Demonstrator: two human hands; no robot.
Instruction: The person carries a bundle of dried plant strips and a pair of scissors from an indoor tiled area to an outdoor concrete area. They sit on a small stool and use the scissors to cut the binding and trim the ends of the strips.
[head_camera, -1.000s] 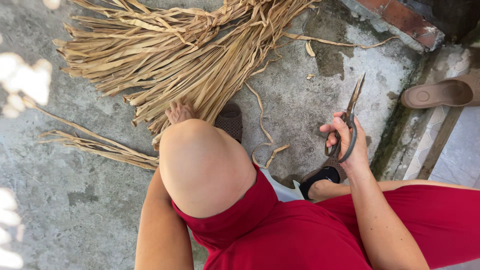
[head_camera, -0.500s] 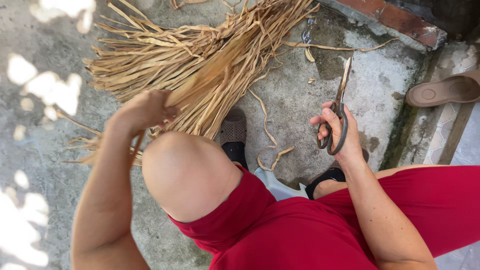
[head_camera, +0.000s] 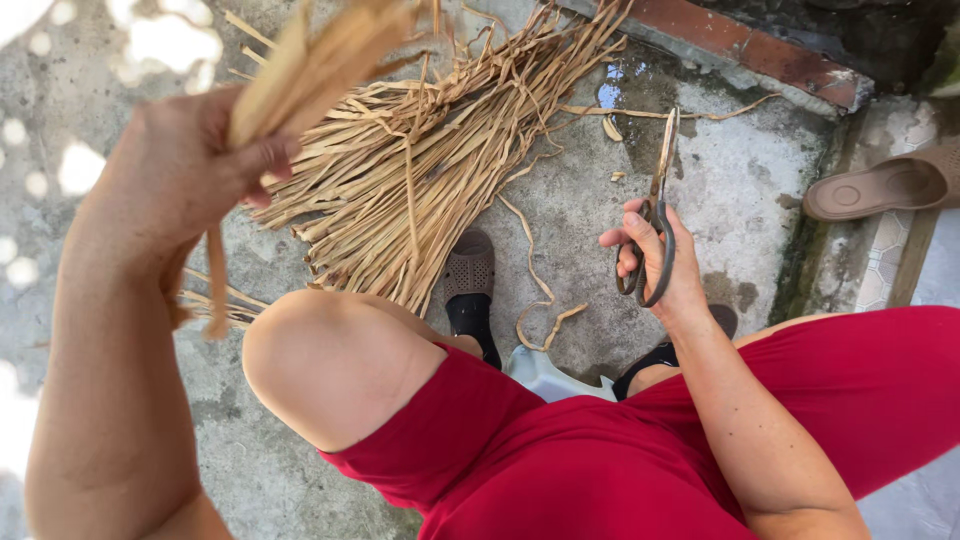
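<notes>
My left hand (head_camera: 185, 170) is raised close to the camera and grips a small bunch of dry tan leaf strips (head_camera: 300, 65), blurred by nearness. My right hand (head_camera: 655, 260) holds a pair of scissors (head_camera: 660, 190) by the handles, blades shut and pointing up and away. A large pile of the same dry strips (head_camera: 430, 170) lies fanned out on the concrete floor (head_camera: 730, 190) ahead of my bare left knee (head_camera: 320, 365). I sit low in red shorts, one dark sandal (head_camera: 470, 280) on the ground.
A few loose strips (head_camera: 540, 300) curl on the floor between my feet. A tan sandal (head_camera: 875, 185) lies at the right by a tiled edge. A brick border (head_camera: 750, 55) runs along the back right. Something white (head_camera: 550, 375) shows under my legs.
My left hand has lifted from the pile on the floor up toward the camera, carrying a bunch of strips. The right hand with the scissors has stayed nearly still.
</notes>
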